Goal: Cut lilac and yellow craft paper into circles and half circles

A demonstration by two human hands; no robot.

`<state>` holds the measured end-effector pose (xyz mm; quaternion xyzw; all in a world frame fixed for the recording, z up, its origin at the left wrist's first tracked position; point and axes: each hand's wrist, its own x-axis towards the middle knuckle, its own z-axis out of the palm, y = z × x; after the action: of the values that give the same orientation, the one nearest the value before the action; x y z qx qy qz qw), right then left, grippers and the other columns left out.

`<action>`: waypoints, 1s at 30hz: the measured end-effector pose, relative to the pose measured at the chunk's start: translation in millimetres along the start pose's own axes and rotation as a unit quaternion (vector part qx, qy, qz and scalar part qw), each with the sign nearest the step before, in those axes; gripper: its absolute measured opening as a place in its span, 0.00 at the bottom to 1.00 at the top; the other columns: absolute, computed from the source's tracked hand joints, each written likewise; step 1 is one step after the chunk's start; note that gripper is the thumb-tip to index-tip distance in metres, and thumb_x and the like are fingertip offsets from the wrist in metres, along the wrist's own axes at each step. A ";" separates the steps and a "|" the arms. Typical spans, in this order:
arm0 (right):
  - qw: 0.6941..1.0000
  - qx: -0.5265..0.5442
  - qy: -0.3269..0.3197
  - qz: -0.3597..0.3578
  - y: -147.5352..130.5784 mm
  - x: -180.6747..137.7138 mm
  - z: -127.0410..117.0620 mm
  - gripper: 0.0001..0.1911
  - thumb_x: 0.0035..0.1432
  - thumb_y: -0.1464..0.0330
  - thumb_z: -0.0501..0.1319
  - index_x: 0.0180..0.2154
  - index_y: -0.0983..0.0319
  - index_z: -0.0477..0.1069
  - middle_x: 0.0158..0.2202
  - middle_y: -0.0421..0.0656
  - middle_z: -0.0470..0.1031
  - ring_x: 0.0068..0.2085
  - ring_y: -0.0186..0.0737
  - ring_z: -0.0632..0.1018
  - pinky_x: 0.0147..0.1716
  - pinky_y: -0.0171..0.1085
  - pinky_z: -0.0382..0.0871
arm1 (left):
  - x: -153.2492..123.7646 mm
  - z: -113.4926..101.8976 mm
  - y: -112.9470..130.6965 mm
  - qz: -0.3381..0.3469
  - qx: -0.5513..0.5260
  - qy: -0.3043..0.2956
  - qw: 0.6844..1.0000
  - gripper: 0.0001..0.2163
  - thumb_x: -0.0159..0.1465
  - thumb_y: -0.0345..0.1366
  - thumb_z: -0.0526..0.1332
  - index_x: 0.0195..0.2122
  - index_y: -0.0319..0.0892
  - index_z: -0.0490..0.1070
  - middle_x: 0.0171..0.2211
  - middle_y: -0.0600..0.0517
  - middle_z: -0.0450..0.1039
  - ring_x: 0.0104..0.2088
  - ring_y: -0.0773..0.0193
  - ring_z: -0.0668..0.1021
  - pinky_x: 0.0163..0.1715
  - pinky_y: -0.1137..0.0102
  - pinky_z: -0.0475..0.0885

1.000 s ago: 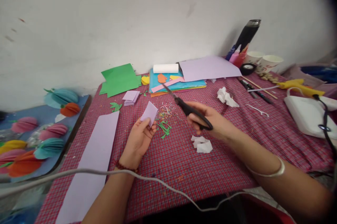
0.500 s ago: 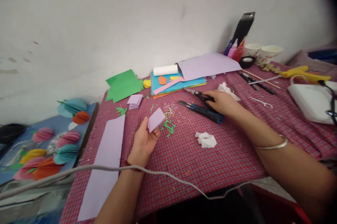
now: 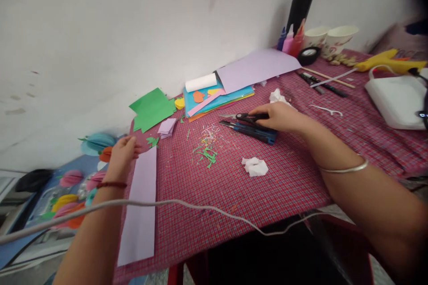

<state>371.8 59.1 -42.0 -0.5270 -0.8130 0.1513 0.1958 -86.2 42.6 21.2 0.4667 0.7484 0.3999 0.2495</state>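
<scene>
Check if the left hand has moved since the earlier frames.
Yes, leftward. Earlier it was right of the long lilac sheet, beside the green scraps; now the left hand is at that sheet's left edge, near its far end.

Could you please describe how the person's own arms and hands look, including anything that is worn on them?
Both the left hand and the right hand are bare, without gloves. No sleeve shows on either forearm. The left wrist wears a thin, dark red bracelet; the right forearm wears a slim, silver-coloured bangle.
</scene>
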 end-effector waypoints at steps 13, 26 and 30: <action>0.988 -0.069 0.139 0.005 4.4 5.6 7.4 0.18 0.57 0.68 0.56 0.47 0.65 0.75 0.41 0.51 0.78 0.41 0.49 0.77 0.40 0.44 0.69 | -114.7 -80.4 -99.2 -0.010 0.109 -0.055 0.992 0.20 0.49 0.51 0.65 0.37 0.41 0.75 0.32 0.48 0.78 0.33 0.56 0.79 0.33 0.65 0.74; 0.990 -0.024 0.091 -0.108 -78.5 -15.8 10.1 0.13 0.61 0.70 0.53 0.43 0.61 0.75 0.39 0.46 0.76 0.42 0.42 0.74 0.45 0.42 0.67 | -164.1 -26.1 -97.3 0.254 0.426 -0.062 0.866 0.24 0.61 0.41 0.52 0.54 0.29 0.64 0.52 0.33 0.70 0.52 0.45 0.72 0.52 0.56 0.66; 0.989 -0.031 0.047 -0.137 -102.6 -41.8 20.2 0.13 0.61 0.71 0.54 0.44 0.64 0.75 0.40 0.49 0.75 0.43 0.44 0.74 0.46 0.42 0.66 | -159.7 -31.2 -103.2 0.228 0.429 -0.025 0.874 0.20 0.59 0.36 0.51 0.49 0.29 0.67 0.47 0.33 0.73 0.47 0.46 0.75 0.49 0.58 0.68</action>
<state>295.8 -20.8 -19.9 -0.4232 -0.8718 0.0726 0.2357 -90.7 -137.5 -47.2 0.6956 0.7125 0.0735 -0.0547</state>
